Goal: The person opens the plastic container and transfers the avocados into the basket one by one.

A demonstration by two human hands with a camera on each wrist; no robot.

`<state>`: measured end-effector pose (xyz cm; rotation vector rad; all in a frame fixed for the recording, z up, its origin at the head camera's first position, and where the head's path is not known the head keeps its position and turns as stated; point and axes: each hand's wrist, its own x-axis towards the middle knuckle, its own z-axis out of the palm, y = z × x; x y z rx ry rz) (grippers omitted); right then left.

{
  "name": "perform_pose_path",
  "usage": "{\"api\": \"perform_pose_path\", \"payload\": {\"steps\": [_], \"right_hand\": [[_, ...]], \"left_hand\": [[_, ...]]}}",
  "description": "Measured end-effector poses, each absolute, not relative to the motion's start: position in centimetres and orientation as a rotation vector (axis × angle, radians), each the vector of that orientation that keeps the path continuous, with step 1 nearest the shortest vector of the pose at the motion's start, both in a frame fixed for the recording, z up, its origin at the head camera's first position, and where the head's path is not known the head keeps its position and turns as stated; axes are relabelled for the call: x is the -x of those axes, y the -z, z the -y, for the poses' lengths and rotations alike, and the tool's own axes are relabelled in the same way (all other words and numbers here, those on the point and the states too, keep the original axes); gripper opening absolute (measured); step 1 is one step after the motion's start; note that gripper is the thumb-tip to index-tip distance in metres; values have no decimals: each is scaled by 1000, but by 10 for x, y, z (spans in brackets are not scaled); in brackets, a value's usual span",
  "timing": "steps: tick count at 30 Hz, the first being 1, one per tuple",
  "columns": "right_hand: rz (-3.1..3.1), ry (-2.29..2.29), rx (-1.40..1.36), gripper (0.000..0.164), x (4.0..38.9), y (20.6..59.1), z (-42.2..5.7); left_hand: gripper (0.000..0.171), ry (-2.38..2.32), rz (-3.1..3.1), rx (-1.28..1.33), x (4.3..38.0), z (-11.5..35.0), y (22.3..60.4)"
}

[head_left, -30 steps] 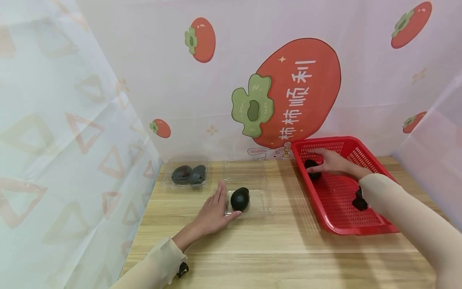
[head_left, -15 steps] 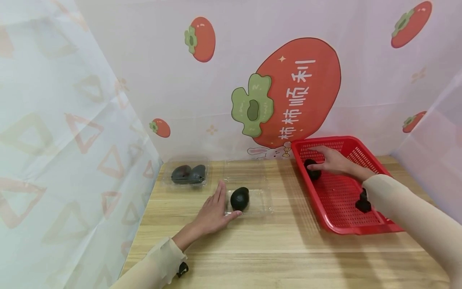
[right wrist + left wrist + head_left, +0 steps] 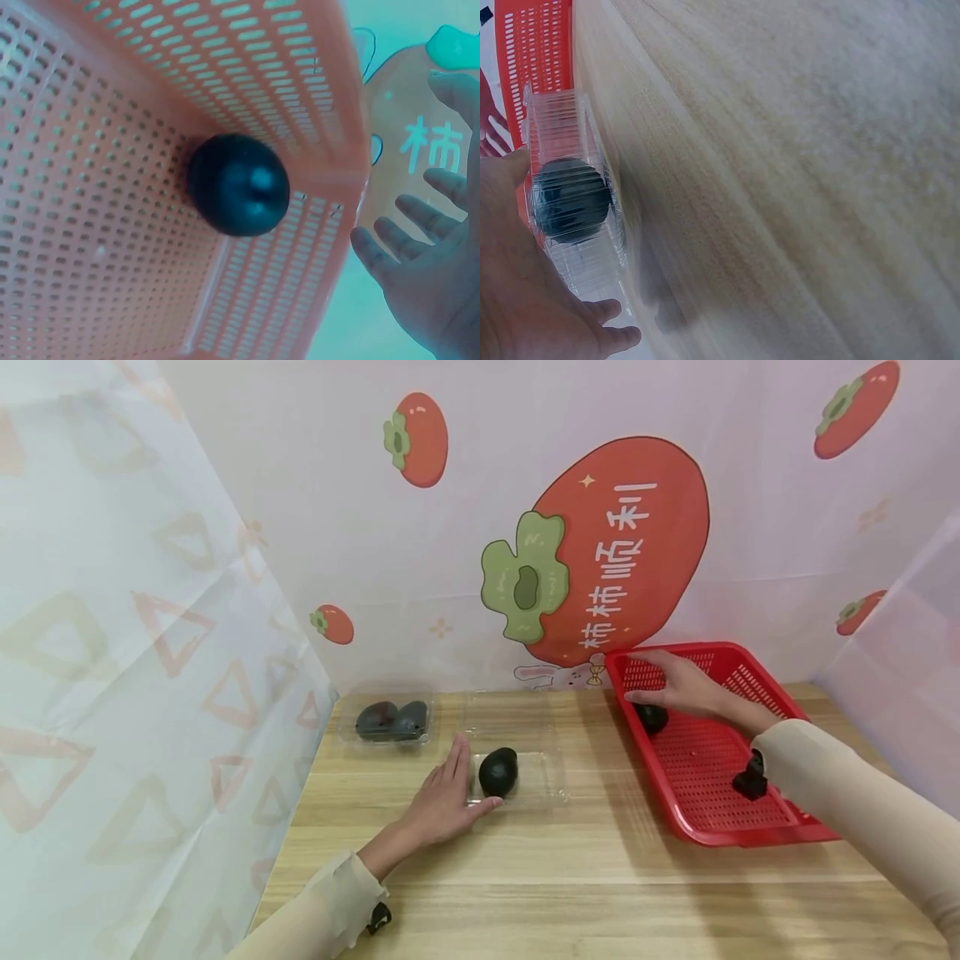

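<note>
A dark avocado [image 3: 498, 772] lies in an uncovered clear plastic clamshell box [image 3: 538, 781] at the middle of the table. My left hand [image 3: 442, 802] rests at the box's left side, fingers straight and thumb stretched along its near edge. In the left wrist view, the avocado [image 3: 571, 199] shows through the ribbed clear wall. Over the back left corner of the red basket [image 3: 682, 814] hovers my right hand [image 3: 686, 687], fingers spread. Below it another dark avocado [image 3: 653, 718] sits against the basket wall. The right wrist view shows a gap between this avocado [image 3: 238, 185] and the fingers.
A closed clear box [image 3: 348, 727] with two dark avocados [image 3: 408, 721] stands at the back left. The clamshell's raised lid [image 3: 506, 714] leans back behind the middle box. Printed cloth walls [image 3: 465, 568] border the wooden table [image 3: 540, 893] at the back and sides.
My right hand, earlier with fingers at the avocado in the basket, has lifted up and back from it. The avocado stays by the basket wall. My left hand has not moved.
</note>
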<state>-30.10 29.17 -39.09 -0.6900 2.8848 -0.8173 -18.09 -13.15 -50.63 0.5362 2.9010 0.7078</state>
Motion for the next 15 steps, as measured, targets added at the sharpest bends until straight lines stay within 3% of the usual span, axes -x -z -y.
{"api": "perform_pose_path", "payload": {"steps": [15], "right_hand": [[-2880,824,783,79,290,387,-265]], "left_hand": [[113,-706,-2902,-542,180,132,506]]}}
